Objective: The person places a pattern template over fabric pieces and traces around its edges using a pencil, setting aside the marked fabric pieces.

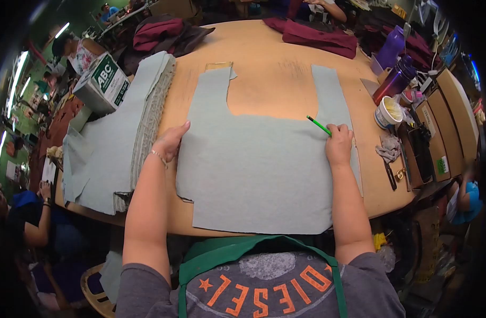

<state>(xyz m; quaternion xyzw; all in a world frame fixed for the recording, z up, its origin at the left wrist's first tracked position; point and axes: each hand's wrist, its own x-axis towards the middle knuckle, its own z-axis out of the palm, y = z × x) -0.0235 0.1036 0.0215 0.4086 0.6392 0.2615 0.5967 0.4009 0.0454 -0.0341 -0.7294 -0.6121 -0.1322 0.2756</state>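
A pale grey-green cut fabric piece (259, 164) lies flat on the table in front of me, with two upright strips and a wide notch at its far side. A tan pattern edge (219, 66) shows beside its far left strip. My left hand (171, 143) rests at the fabric's left edge, thumb stretched out and fingers partly hidden; it holds nothing that I can see. In my right hand (340, 143), at the fabric's right side, is a green pencil (319, 125) pointing away to the left.
To the left is a thick stack of the same fabric (116, 143), with an ABC box (102, 82) behind it. Maroon cloth (320, 38) lies at the far side. Bottles (394, 79), a white tub (388, 112) and cardboard (439, 127) stand right. Other people sit around.
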